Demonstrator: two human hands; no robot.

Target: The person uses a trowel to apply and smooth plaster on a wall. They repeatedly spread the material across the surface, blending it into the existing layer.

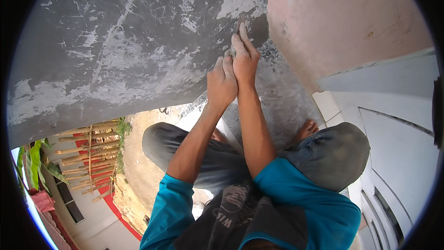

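Observation:
A dark grey wall [152,32] with pale patches of filler and scratches stands in front of me. Against it, near its right corner, my right hand [245,58] is closed round a scraper [241,22] with a thin dark blade. The index finger stretches along the blade, whose tip meets the wall beside a pale patch. My left hand [222,83] is closed just below and left, touching the right hand. Whatever its fingers hold is hidden. Pale dust coats the fingers of both hands.
A pinkish wall [342,18] meets the grey one at right, above a white panelled surface [393,120]. My knees bend either side of my arms, with a bare foot [306,130] on the grey floor [282,92]. Bamboo poles [92,157] and green leaves [35,164] lie beyond, lower left.

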